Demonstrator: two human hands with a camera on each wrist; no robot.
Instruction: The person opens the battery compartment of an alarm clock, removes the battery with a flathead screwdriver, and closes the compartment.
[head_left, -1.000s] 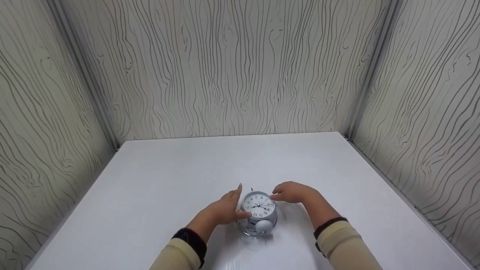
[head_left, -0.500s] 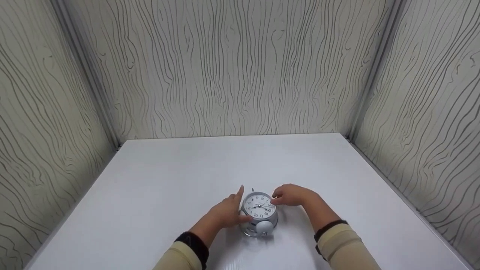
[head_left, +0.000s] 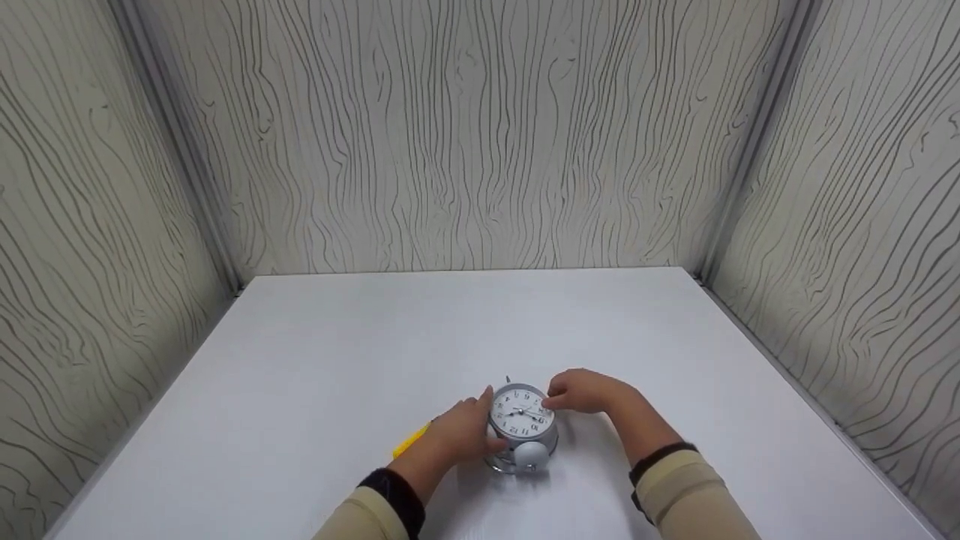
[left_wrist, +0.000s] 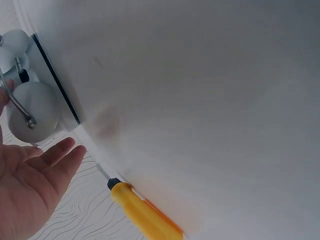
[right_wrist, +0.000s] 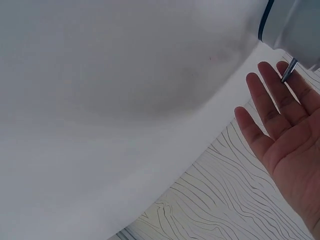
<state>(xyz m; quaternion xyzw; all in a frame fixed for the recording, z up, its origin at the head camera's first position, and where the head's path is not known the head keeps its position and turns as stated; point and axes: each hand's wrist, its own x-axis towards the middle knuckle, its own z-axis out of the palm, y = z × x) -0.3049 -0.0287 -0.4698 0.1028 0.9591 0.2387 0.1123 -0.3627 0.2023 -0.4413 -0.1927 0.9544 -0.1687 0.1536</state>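
Note:
A pale grey twin-bell alarm clock (head_left: pixel 523 411) lies on its back on the white table, its white dial facing up and its bells toward me. At its left side, my left hand (head_left: pixel 459 431) spreads thumb and fingers around one bell (left_wrist: pixel 34 111). In the left wrist view those fingers look relaxed and stand off from the bell. My right hand (head_left: pixel 589 391) is at the clock's right rim, thumb tip overlapping the dial. Its other fingers extend nearly straight beside a metal foot (right_wrist: pixel 289 71) in the right wrist view.
A screwdriver with a yellow handle (left_wrist: pixel 142 212) lies on the table left of my left hand, partly hidden by that hand in the head view. Wood-grain panels (head_left: pixel 465 135) enclose the white table (head_left: pixel 375 337) at the back and both sides.
My left hand has shifted right, closer against the clock, and the yellow screwdriver handle now shows behind it. My right thumb has come slightly further over the dial; the clock stays in place.

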